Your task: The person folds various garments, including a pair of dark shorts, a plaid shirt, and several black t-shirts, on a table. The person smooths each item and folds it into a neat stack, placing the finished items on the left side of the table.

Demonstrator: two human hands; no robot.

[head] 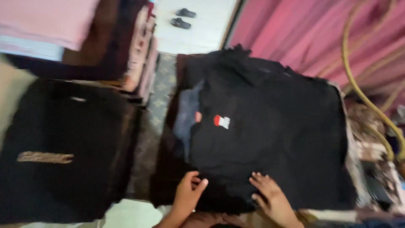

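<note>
A black garment [270, 126] with a small red and white patch [222, 121] lies spread on top of a pile of dark clothes in front of me. My left hand [188, 195] rests at its near edge with fingers curled on the cloth. My right hand [270, 195] lies flat on the garment's near edge, fingers spread. Neither hand lifts anything. A bluish grey garment [187, 114] shows under the black one at its left side.
A second black garment [63, 147] with a pale stripe lies folded at the left. Stacked pink and brown cloth [141, 55] stands behind it. A pink curtain [312, 33] hangs at the right, with a yellow curved rod [358, 88]. Two dark sandals [182, 17] sit on the pale floor far off.
</note>
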